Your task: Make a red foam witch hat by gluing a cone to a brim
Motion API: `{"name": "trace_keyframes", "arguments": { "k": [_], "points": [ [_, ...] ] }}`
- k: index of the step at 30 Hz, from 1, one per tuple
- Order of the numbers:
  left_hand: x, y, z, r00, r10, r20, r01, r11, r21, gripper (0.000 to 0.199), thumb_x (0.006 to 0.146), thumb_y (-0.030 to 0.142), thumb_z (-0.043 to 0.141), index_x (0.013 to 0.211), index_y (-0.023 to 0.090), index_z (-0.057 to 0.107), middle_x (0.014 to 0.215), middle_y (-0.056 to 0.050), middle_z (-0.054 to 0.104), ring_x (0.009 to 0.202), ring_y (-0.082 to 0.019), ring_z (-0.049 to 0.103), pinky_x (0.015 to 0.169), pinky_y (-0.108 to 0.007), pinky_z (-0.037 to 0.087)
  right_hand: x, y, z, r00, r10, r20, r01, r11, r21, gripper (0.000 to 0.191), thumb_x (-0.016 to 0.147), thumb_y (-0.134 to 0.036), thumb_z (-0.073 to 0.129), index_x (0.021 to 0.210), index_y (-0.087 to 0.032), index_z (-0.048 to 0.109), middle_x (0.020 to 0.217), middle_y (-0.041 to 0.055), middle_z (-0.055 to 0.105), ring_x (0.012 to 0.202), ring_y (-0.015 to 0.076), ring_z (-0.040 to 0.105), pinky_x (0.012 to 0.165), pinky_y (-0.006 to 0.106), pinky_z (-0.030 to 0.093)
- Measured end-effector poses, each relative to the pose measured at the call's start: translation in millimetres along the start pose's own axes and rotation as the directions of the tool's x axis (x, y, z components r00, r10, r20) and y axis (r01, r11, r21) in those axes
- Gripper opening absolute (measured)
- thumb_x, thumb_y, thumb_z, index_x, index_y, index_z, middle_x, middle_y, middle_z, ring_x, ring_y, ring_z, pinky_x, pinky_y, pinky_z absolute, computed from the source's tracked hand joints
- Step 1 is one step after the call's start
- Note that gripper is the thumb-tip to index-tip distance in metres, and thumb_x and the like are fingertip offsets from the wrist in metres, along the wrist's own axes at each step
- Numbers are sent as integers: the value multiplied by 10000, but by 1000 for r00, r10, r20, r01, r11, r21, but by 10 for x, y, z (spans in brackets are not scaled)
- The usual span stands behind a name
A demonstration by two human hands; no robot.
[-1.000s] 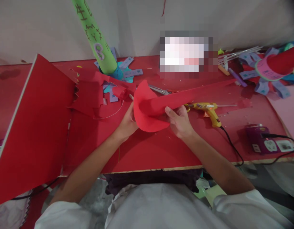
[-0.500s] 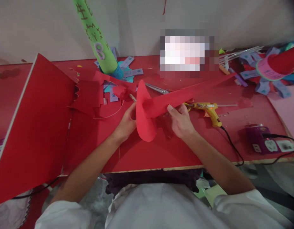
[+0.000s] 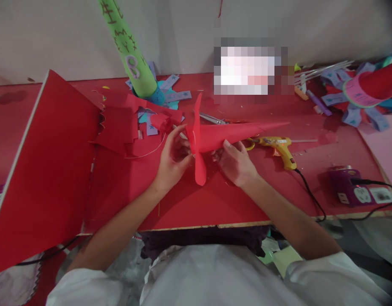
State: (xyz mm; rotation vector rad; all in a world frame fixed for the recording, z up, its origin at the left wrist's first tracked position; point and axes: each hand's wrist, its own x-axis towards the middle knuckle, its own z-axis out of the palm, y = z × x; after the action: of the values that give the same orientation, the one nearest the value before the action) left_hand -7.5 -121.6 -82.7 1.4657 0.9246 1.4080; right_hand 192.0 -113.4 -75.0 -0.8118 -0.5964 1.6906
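Note:
Between my hands, above the table, is a red pointed cone (image 3: 227, 135) of foam or paper sheet, lying sideways with its tip to the right. A red flap-like brim (image 3: 200, 168) sticks out up and down around its wide left end. My left hand (image 3: 172, 160) is closed on the wide end, thumb and fingers at its edge. My right hand (image 3: 238, 165) holds the cone's lower side, thumb on the surface; its other fingers are partly hidden underneath. Behind the cone lie scissors (image 3: 211, 118), partly covered by it.
A yellow glue gun (image 3: 280, 148) lies to the right, its cord running toward a purple box (image 3: 355, 187). A green lettered tube (image 3: 128, 51) stands behind left. Red offcuts (image 3: 119, 127) and a tall red board (image 3: 46, 170) are at left. A red-and-pink tube piece (image 3: 361, 91) stands far right.
The cone has turned so its brim is now nearly edge-on and its tip has dropped lower. My left hand has shifted right, onto the wide end.

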Motion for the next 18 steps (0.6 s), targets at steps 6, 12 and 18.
{"name": "trace_keyframes", "arguments": {
  "k": [6,12,18],
  "points": [
    [-6,69,47,996,78,-52,-72,992,108,735,897,574,840,1531,378,523,1033,-39,650,895,-171,683,715,-266,572,-12,-1,-11,998,49,42,-50,999,14,328,757,-454,977,916,-287,744,814,-67,777,705,124,724,631,254,592],
    [-73,158,48,971,233,-60,-206,935,289,355,1000,325,777,1304,265,605,1040,-24,645,726,-81,620,627,-206,527,-29,-2,-37,999,35,36,-35,999,-1,309,780,-513,931,898,-312,728,804,-53,760,738,164,730,627,291,607],
    [-122,266,31,873,486,42,-418,702,577,255,968,190,778,1187,234,655,1004,-18,673,765,-103,618,658,-223,534,-88,-25,-7,993,114,31,-110,989,-102,425,794,-651,852,1061,-360,695,1098,-40,819,1051,218,781,862,360,665]
  ]
}}
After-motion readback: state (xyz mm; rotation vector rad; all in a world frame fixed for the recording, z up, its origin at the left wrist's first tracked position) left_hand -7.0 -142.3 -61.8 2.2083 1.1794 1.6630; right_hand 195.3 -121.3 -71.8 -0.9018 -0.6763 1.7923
